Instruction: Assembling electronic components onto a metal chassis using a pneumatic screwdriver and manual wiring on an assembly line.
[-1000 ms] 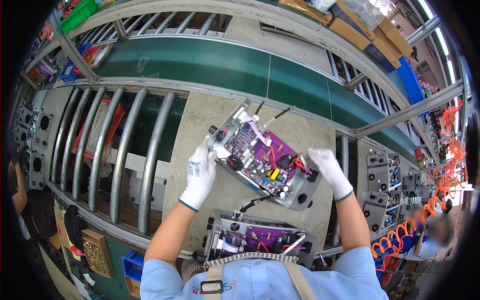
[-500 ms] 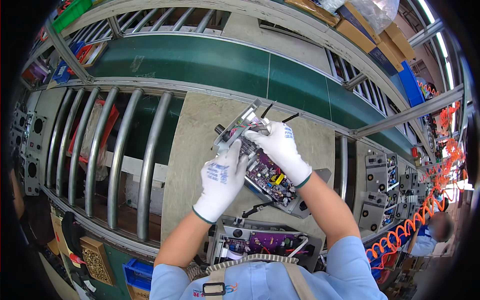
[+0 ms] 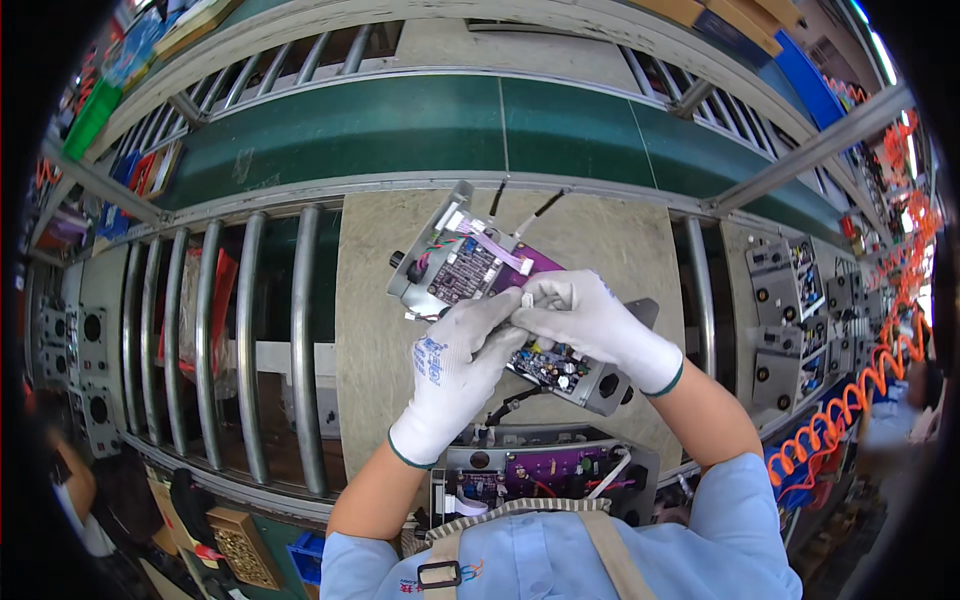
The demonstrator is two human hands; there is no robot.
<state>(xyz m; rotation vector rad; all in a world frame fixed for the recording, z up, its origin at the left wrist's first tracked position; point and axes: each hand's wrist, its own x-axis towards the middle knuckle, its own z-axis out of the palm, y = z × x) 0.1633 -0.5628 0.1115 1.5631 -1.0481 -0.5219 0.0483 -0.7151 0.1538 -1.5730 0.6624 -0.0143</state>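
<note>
Head view. Open grey metal chassis (image 3: pixel 520 300) lies tilted on a beige work board (image 3: pixel 370 330), long axis running from upper left to lower right. Inside it: a purple circuit board (image 3: pixel 470 268) with dark components, and a flat pale ribbon cable (image 3: pixel 492 246) crossing the upper part. Two thin black leads (image 3: pixel 540 208) stick out past the chassis top edge, toward the green conveyor belt (image 3: pixel 420 130).

Left hand (image 3: pixel 455 370), in a white knit glove, reaches up from below; its fingers (image 3: pixel 490 312) are extended and lie on the middle of the chassis, meeting the other hand there. Right hand (image 3: pixel 590 322), same kind of glove, comes in from the right with fingers curled; fingertips (image 3: pixel 530 295) pinch a small white piece, probably a connector, directly over the board. Whether the left fingers also grip that piece: cannot tell, the gloves overlap.

Lower right end of the chassis shows a green board section (image 3: pixel 545 365) with small cylindrical parts, and a round hole in the grey end plate.

Second chassis (image 3: pixel 540 470) of the same type sits nearer the body, with purple board and coloured wires inside.

Left of the work board: bare metal rollers (image 3: pixel 250 340), parallel, shiny. Right: stacked grey panels (image 3: pixel 790 300) and a coiled orange hose (image 3: pixel 850 410).
</note>
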